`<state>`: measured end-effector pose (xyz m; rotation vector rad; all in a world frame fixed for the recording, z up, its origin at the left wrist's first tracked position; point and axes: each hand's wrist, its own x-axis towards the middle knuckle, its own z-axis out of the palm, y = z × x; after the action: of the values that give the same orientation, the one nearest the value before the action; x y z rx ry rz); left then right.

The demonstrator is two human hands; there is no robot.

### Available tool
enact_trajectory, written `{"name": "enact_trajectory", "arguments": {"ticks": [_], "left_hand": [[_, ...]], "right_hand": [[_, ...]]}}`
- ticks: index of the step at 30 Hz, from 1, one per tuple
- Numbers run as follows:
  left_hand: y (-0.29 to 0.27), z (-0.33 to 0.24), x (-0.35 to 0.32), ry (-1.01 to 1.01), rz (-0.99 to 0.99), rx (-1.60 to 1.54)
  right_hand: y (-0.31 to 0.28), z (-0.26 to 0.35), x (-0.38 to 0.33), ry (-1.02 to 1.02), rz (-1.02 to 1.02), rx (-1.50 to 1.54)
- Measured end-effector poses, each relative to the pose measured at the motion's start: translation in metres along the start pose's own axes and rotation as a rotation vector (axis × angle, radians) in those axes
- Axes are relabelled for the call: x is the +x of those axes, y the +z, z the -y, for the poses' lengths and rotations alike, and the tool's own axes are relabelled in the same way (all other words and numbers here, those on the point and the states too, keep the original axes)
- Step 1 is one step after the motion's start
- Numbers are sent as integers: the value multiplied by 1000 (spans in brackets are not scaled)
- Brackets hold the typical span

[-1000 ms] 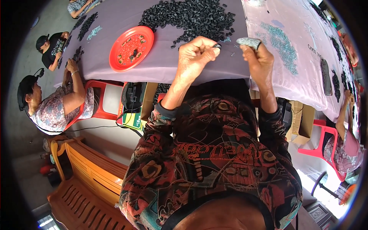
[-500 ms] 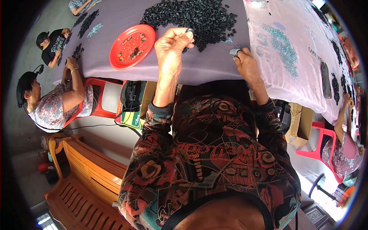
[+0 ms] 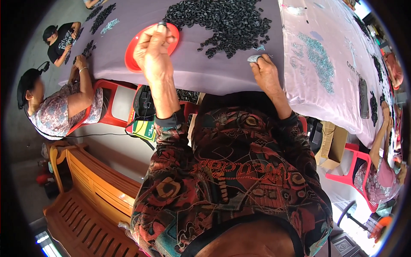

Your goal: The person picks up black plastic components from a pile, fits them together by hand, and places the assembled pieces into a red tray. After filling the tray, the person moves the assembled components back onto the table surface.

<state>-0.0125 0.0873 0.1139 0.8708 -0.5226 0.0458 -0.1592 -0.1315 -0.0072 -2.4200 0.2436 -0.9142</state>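
Note:
My left hand [image 3: 155,53] is raised over the red plate [image 3: 130,58] and covers most of it. Its fingertips pinch a small black piece [image 3: 162,24], partly hidden by the fingers. At the table's near edge my right hand [image 3: 266,73] closes round a pale grey, rounded object [image 3: 254,58] whose kind I cannot make out. Between and beyond my hands spreads a large heap of small black pieces [image 3: 222,28]. A few small bluish bits [image 3: 259,48] lie at the heap's right side.
A purple cloth [image 3: 205,73] covers the table; a pale pink cloth [image 3: 299,90] lies to the right, bearing a pile of bluish bits [image 3: 319,64]. People sit at both sides, one on a red chair [image 3: 111,100]. A wooden bench [image 3: 98,175] stands behind left.
My left hand has moved left from the heap to above the red plate, still pinching a black piece. My right hand has shifted slightly left with the grey object.

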Motion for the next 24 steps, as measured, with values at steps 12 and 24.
{"name": "enact_trajectory", "arguments": {"ticks": [12,24], "left_hand": [[-13,-11,6,15,-72,-33],[3,1,-2,-78,-63,-50]], "right_hand": [[70,49,46,-145,110,31],[126,70,89,-339,343,-432]]}}
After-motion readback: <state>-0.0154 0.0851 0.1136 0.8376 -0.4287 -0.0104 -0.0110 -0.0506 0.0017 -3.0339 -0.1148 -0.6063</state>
